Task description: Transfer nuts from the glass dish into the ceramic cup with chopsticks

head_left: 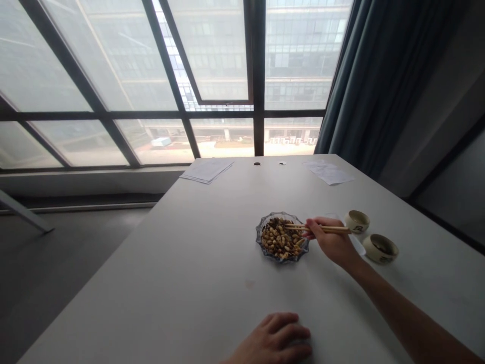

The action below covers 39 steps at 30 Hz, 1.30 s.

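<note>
A glass dish (260, 237) filled with peanuts and darker bits sits on the white table (197, 263). My right hand (330, 242) is closed on a pair of wooden chopsticks (322, 229), whose tips reach left over the dish. My left hand (278, 338) lies palm down on the table near the front edge, fingers loosely curled and holding nothing.
Two small cream bowls (356, 221) (380, 248) stand right of the dish, behind my right hand. Papers (207, 170) (328, 172) lie at the table's far edge. A large window and a dark curtain (382, 81) stand beyond.
</note>
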Each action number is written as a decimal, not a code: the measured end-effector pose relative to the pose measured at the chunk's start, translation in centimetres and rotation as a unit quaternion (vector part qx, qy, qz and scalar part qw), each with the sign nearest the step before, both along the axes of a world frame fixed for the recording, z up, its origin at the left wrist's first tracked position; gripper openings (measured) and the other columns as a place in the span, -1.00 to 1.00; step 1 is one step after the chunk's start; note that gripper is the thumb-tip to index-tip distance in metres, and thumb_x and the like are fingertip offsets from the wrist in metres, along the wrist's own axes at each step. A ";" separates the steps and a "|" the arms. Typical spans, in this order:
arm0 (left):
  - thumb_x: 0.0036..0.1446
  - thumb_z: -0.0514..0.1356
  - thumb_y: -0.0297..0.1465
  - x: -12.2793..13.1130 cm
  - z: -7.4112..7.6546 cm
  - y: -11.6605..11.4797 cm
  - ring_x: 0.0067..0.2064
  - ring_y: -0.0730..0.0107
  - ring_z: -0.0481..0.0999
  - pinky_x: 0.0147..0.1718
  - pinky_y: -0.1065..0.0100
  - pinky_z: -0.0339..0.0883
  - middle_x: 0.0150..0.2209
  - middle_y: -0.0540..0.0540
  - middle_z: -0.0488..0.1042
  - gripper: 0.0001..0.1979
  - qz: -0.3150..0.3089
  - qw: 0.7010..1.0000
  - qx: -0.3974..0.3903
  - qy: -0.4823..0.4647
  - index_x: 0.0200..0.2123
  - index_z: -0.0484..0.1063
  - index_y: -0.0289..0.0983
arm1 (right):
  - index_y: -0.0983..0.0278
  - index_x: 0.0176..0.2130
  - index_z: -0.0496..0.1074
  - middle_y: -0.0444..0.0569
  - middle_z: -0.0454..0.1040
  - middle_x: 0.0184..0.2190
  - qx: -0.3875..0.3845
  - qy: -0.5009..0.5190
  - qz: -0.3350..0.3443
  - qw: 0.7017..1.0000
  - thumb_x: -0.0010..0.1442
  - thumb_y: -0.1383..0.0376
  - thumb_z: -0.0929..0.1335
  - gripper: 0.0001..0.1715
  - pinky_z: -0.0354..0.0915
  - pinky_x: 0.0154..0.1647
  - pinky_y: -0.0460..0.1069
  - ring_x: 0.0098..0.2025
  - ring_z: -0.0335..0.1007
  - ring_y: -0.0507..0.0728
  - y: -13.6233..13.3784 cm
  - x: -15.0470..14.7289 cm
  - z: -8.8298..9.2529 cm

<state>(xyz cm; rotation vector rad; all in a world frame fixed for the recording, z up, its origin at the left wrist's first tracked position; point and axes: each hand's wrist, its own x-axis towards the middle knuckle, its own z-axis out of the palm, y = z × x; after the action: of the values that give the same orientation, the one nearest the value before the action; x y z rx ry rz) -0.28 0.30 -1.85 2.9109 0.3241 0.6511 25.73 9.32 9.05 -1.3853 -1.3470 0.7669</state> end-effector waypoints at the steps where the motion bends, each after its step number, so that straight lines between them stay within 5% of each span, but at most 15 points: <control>1: 0.45 0.13 -0.25 0.0 0.0 0.0 0.26 0.30 0.36 0.26 0.36 0.24 0.16 0.02 0.51 -0.75 -0.002 1.000 0.001 0.001 0.10 0.43 -0.17 | 0.27 -0.38 0.58 0.04 0.65 -0.44 -0.014 -0.007 -0.004 1.000 0.21 -0.12 0.41 -0.50 0.58 -0.33 0.06 -0.39 0.65 0.25 -0.2 0.1 0.2; 10: 0.43 0.16 -0.24 -0.1 0.6 -0.2 0.25 0.32 0.37 0.25 0.38 0.25 0.13 -0.02 0.53 -0.75 0.005 1.000 -0.001 0.017 0.09 0.44 -0.15 | 0.26 -0.37 0.58 0.02 0.65 -0.48 -0.027 -0.029 -0.047 0.998 0.22 0.00 0.41 -0.62 0.58 -0.38 0.02 -0.41 0.65 0.24 -0.2 0.6 3.3; 17: 0.45 0.12 -0.23 -0.1 0.8 -0.1 0.24 0.34 0.37 0.26 0.39 0.23 0.13 0.01 0.53 -0.74 -0.004 1.000 -0.001 0.008 0.09 0.43 -0.16 | 0.26 -0.43 0.58 -0.01 0.63 -0.51 -0.032 -0.079 0.030 0.996 0.25 0.07 0.39 -0.63 0.52 -0.43 -0.01 -0.40 0.65 0.25 1.9 -1.2 3.4; 24: 0.42 0.16 -0.21 0.0 0.7 0.0 0.23 0.36 0.38 0.26 0.41 0.22 0.12 0.01 0.53 -0.74 -0.001 1.000 0.008 0.012 0.09 0.44 -0.14 | 0.24 -0.38 0.62 -0.03 0.64 -0.50 -0.026 -0.145 0.011 0.989 0.25 0.05 0.39 -0.64 0.48 -0.43 -0.03 -0.40 0.64 0.23 1.3 0.9 3.7; 33: 0.43 0.14 -0.20 0.1 0.9 0.1 0.22 0.37 0.37 0.26 0.42 0.20 0.10 0.04 0.54 -0.73 -0.005 1.000 -0.012 -0.005 0.08 0.45 -0.16 | 0.23 -0.46 0.57 -0.09 0.60 -0.54 -0.079 -0.206 0.091 0.971 0.31 0.06 0.35 -0.57 0.38 -0.48 -0.08 -0.45 0.59 0.16 -0.5 1.3 4.9; 39: 0.47 0.07 -0.20 0.1 1.4 0.2 0.21 0.40 0.38 0.25 0.45 0.20 0.10 0.08 0.55 -0.73 -0.005 1.000 -0.016 -0.016 0.08 0.44 -0.16 | 0.24 -0.45 0.57 -0.09 0.60 -0.54 -0.066 -0.195 0.057 0.977 0.30 0.04 0.35 -0.57 0.38 -0.48 -0.08 -0.45 0.59 0.16 -1.5 1.5 6.1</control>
<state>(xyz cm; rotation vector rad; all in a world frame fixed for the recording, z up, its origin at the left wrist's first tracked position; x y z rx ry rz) -0.13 0.49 -0.48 2.8664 0.3118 0.6842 27.20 7.86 15.15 -1.6344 -1.7162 0.6923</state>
